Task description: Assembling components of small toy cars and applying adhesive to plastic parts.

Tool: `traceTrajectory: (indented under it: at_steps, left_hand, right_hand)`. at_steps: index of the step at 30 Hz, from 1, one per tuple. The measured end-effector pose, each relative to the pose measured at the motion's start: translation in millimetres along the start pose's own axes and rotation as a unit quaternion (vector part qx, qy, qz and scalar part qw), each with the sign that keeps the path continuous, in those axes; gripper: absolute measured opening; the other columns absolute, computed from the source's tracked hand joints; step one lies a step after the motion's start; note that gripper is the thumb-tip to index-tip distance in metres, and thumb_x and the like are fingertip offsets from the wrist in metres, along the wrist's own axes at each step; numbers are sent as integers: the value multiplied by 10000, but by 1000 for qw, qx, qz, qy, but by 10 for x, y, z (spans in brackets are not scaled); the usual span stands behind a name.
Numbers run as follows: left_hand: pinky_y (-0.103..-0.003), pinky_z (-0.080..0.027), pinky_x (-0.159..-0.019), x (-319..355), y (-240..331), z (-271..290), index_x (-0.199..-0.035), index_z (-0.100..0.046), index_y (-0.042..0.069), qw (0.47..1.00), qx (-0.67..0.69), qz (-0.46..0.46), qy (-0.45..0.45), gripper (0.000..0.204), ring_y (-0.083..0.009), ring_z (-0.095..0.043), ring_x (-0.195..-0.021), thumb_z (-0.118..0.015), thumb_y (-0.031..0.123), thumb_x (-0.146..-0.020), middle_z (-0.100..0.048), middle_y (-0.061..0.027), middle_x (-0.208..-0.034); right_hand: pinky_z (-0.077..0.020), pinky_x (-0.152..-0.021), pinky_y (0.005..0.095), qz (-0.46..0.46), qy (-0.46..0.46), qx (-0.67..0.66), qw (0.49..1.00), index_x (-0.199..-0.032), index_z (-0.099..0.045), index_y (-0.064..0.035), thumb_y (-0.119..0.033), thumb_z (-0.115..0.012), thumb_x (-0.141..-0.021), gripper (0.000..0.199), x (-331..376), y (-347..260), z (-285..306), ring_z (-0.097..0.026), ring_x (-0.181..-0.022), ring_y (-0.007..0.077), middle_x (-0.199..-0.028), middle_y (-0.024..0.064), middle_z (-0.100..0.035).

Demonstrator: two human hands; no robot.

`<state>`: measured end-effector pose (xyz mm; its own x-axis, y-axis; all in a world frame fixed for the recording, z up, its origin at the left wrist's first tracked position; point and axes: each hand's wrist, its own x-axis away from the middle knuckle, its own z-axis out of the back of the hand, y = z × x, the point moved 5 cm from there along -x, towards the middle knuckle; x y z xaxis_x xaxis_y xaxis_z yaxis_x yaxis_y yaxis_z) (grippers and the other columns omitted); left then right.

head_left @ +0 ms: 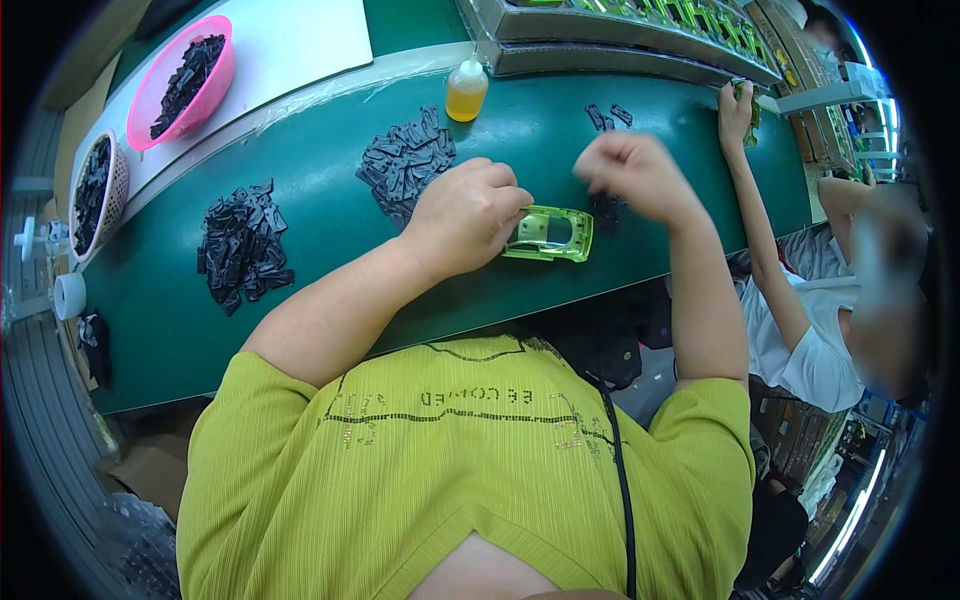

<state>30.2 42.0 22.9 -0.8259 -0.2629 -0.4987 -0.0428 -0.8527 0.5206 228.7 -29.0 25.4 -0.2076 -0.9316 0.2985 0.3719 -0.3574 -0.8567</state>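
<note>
My left hand (465, 218) is closed at the left end of a translucent green toy car body shell (552, 236), which lies near the table's front edge. The fingertips hide that end of the shell. To the right, my right hand (642, 178) is raised over the table, blurred by motion, its fingers curled in. Whatever it may hold cannot be made out. Beneath and beside it lie a few small black plastic parts (606, 212). Just beyond my left hand spreads a pile of flat black plastic parts (405, 160).
Another black parts pile (240, 245) lies left on the green table (330, 190). A bottle of yellow liquid (466, 92) stands behind. Far left are a pink basin (218, 92) and a white basket (117, 190). Green shells fill trays (630, 50); a co-worker's hand (735, 115) works right.
</note>
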Motion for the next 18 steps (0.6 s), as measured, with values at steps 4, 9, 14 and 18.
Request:
traceTrajectory:
  at_steps: [4, 9, 14, 18]
  left_hand:
    - [-361, -493, -650, -55, 1, -91, -859, -674, 37, 999, 27, -13, 11, 178, -265, -594, -761, -722, 117, -707, -625, -86, -816]
    - [-378, -476, -789, -59, 155, 44, -1086, -606, 23, 997, 8, 6, -74, 498, -289, -563, -908, -749, 254, -668, -600, -127, -972]
    - [-385, -441, -871, -27, 150, -26, -1170, -558, 25, 990, -30, 26, -139, 581, -299, -532, -967, -715, 215, -644, -571, -129, -1030]
    - [-378, -424, -887, -20, 88, -68, -1168, -565, 20, 992, -10, 30, -125, 565, -272, -525, -998, -687, 211, -651, -564, -118, -1032]
  right_hand:
    - [-502, -754, 346, 14, 293, 297, 909, -939, -661, -20, -229, -633, -833, 235, -208, 395, 758, -640, -823, 245, -870, 129, -664]
    - [-483, -847, 375, -72, 283, 338, 895, -980, -651, 0, -216, -651, -812, 274, -323, 342, 783, -612, -961, 299, -983, 179, -641]
    - [-475, -863, 368, -89, 256, 336, 902, -964, -648, 6, -222, -666, -808, 277, -345, 477, 820, -601, -996, 278, -979, 179, -636]
    - [-476, -753, 335, -21, 281, 290, 915, -898, -629, 13, -186, -712, -793, 240, -337, 533, 848, -604, -826, 224, -885, 107, -645]
